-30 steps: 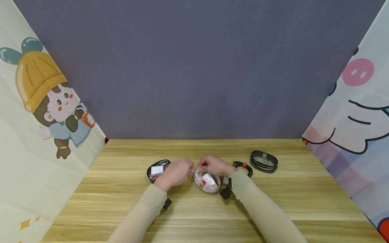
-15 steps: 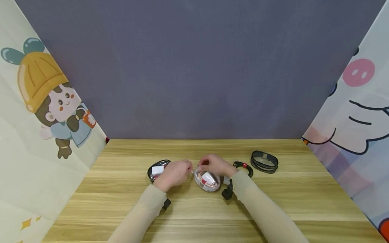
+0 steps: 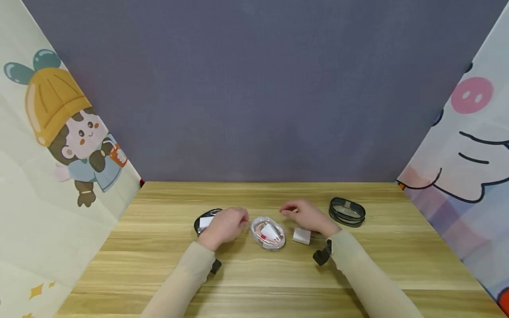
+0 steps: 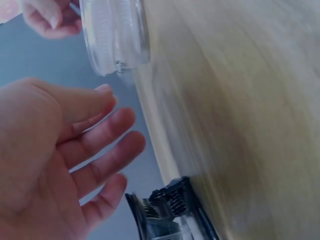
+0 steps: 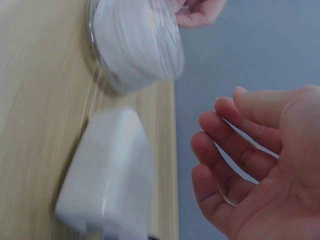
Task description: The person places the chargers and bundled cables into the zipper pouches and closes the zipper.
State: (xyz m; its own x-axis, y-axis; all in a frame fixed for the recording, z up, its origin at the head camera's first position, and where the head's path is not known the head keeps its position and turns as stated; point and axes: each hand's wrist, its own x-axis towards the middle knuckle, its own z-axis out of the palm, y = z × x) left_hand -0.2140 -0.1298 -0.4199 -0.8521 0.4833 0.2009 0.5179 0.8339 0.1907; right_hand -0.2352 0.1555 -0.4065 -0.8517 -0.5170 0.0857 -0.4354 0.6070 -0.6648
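Note:
A clear zip case (image 3: 257, 239) lies mid-table with a pinkish coiled cable, a red tie and a white charger inside. Just left of it is my left hand (image 3: 224, 227), its fingers loosely bent; in the left wrist view the fingertips sit apart from the case (image 4: 117, 35). Right of the case, my right hand (image 3: 308, 217) hovers with relaxed fingers and nothing in them. Below its palm a white charger (image 3: 301, 236) stands on the table, large and blurred in the right wrist view. My left hand partly covers a black case (image 3: 197, 224) bearing a white block (image 3: 204, 222).
Toward the back right lies another black oval case (image 3: 347, 212), looking see-through on top. The wooden table (image 3: 254, 282) meets a grey back panel (image 3: 254, 110). Printed cartoon sheets flank both sides.
My right hand has come off the clear case and shifted right, uncovering the white charger. The black cable with the red tie is now hidden behind it. My left hand has barely moved.

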